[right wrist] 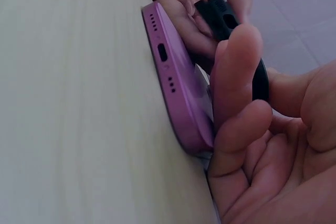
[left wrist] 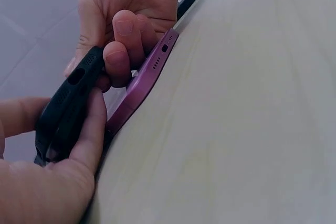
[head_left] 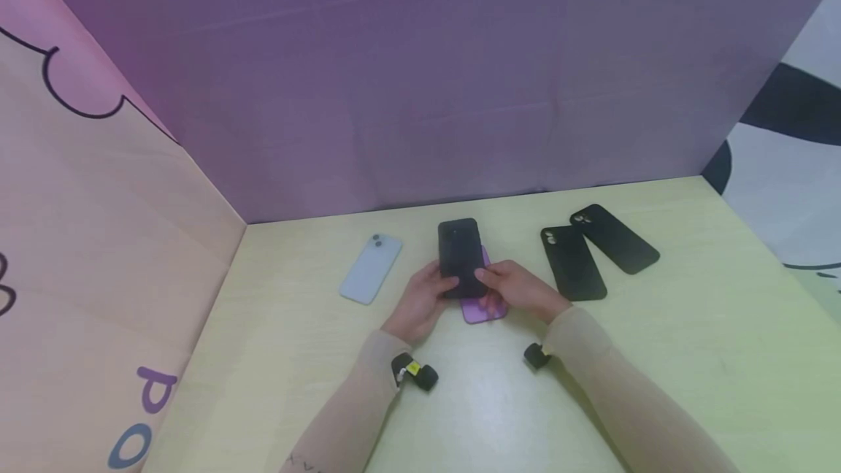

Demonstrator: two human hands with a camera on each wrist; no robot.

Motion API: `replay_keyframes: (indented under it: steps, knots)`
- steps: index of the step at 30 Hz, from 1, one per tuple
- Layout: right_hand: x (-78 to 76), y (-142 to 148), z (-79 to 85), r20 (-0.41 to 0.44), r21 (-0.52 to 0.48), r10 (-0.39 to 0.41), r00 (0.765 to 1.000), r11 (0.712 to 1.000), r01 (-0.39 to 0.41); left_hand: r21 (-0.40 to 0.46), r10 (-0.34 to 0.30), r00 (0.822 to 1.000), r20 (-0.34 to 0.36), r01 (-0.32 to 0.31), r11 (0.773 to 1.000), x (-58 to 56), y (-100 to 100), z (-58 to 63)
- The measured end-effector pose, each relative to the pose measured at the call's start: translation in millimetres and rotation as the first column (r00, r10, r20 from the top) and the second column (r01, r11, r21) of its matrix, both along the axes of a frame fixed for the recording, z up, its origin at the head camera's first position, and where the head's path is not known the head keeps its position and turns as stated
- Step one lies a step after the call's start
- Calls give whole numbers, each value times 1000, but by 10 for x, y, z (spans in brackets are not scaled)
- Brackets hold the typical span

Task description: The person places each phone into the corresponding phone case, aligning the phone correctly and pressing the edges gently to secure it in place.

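Both hands hold a black phone case (head_left: pixel 461 258) by its near end, slightly above the table. My left hand (head_left: pixel 422 301) grips its left side, thumb on top and fingers underneath. On the opposite side, my right hand (head_left: pixel 522 288) pinches the near right corner, with its other fingers curled below. The left wrist view shows the port cutout and speaker holes on the end of the black case (left wrist: pixel 79 77). Whether a phone sits inside it, I cannot tell. Beneath lies a purple phone (head_left: pixel 482 311), partly hidden by the case and close to my right fingers (right wrist: pixel 239 66).
To the left lies a light blue phone (head_left: pixel 371 268), back up. Two more black phone cases, a nearer one (head_left: pixel 574 265) and a farther one (head_left: pixel 617 239), touch or overlap at the right. A purple backdrop (head_left: pixel 427 93) rises behind the pale wooden table (head_left: pixel 263 371).
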State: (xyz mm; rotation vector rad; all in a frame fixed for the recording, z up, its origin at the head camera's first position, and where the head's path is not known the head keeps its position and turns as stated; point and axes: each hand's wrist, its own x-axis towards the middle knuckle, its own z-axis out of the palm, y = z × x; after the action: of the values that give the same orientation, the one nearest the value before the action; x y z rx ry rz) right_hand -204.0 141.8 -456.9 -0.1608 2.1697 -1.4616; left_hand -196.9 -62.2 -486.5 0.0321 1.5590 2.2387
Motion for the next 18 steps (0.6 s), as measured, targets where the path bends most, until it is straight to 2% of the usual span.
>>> replay_keyframes:
  steps: [12, 18]
  knots:
    - [-3, -8, -15, -21, -8, -8, 1000, 1000, 8, -93, -44, 999, -28, 42, 995, 44, -35, 74]
    - [-14, -6, -30, -21, 4, -40, 999, 999, 40, -92, -57, 998, -35, 54, 994, 35, -33, 78]
